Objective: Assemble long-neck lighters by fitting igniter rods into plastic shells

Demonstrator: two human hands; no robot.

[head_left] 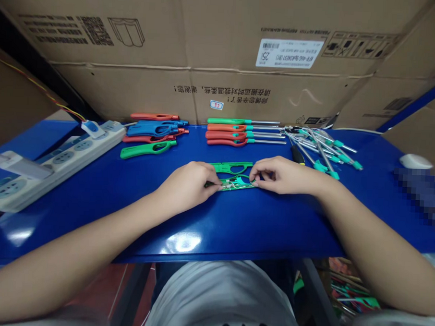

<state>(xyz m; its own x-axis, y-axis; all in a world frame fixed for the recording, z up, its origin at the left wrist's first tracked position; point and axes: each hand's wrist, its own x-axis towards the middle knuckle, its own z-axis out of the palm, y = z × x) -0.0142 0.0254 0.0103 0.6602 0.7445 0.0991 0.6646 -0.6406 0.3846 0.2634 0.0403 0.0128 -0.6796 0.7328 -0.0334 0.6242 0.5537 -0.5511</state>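
Observation:
My left hand (189, 183) and my right hand (280, 175) meet at the middle of the blue table (236, 221). Both pinch an open green lighter half-shell (236, 183) with thin wires and a teal part inside it. A second green half-shell (231, 167) lies just behind it, touching my fingertips. Fingers of both hands are curled closed on the near shell.
Loose blue, red and green handle shells (154, 131) lie at the back left. Assembled lighters with metal tubes (240, 131) sit at the back centre, and a pile of tubes with teal ends (322, 148) at the right. A power strip (55, 163) lies left. Cardboard boxes (222, 52) stand behind.

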